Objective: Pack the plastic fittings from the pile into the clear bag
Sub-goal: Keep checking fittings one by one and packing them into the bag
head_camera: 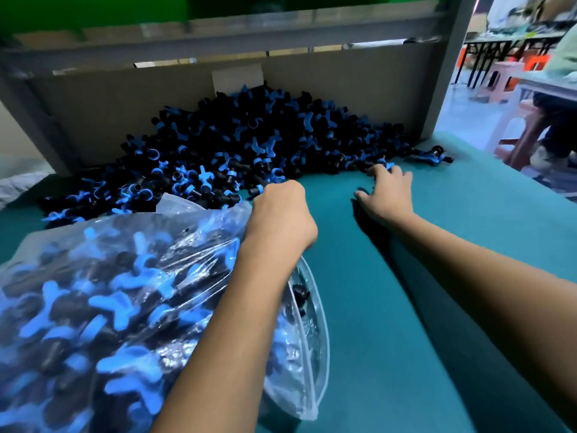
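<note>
A teal surface [437, 292] is stretching across the view, backed by a grey board [327, 89], with pink stools [505, 79] standing in the room beyond on the right. The pile of black-and-blue fittings [249, 135] is lying heaped against that board, its long axis running left to right. The clear bag [109, 292], already bulging with fittings, is lying near left, its mouth pointing toward the pile. The left hand [281, 217] is gripping the bag's rim with curled fingers. The right hand [387, 192] is reaching with fingers spread, touching fittings at the pile's edge.
</note>
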### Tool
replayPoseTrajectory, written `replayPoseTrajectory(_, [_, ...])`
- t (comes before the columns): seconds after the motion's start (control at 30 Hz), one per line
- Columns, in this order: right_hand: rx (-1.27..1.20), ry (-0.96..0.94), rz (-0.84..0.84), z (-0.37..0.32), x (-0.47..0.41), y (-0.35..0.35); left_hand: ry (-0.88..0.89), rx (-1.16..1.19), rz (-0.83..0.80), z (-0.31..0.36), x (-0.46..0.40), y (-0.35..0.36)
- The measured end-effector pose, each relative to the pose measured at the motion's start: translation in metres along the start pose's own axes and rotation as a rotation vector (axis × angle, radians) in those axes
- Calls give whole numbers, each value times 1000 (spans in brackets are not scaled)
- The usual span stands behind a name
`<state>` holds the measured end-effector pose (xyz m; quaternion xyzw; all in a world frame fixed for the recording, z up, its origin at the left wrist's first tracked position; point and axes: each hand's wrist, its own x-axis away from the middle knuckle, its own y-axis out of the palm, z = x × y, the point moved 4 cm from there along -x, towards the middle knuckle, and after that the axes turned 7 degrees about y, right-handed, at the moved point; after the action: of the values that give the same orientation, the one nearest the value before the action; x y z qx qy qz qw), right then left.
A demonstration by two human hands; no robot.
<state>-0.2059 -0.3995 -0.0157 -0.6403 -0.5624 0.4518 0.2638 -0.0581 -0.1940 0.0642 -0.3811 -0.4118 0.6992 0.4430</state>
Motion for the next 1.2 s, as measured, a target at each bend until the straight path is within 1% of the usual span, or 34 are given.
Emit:
replayPoseTrajectory(0.03, [89,3,-4,5,-12,3,0,-15,-21,-2,-1,2])
replayPoseTrajectory(0.1, [165,19,-61,10,-33,10,-2,-36,-60,-5,-1,6])
replayPoseTrajectory(0.17, [160,31,-144,7,-50,17,-16,-45,-90,-7,-2,8])
replayPoseTrajectory(0.27, [93,34,-249,-7,-66,30,-17,-31,-93,-7,-3,6])
replayPoseTrajectory(0.4, [164,-13,-346,-32,-75,50,-14,9,-90,-10,-3,6])
replayPoseTrajectory(0.57, [125,-65,-261,-48,-66,48,-16,49,-83,-11,-3,6])
replayPoseTrajectory(0.73, [163,-207,-271,-47,-26,36,-22,79,-63,-11,2,4])
replayPoseTrajectory(0.8, [144,-247,-248,-42,-5,29,-19,87,-53,-11,7,3])
replayPoseTrajectory(0.87, [65,-291,-210,-36,17,19,-8,99,-43,-9,12,2])
replayPoseTrajectory(0.97, [-101,-346,-211,-29,51,9,10,113,-33,-5,19,0])
replayPoseTrajectory(1.03, [-197,-346,-205,-27,71,4,22,106,-20,-3,25,-2])
replayPoseTrajectory(1.2, [-343,-350,-173,-26,102,-10,33,85,64,-3,34,-5])
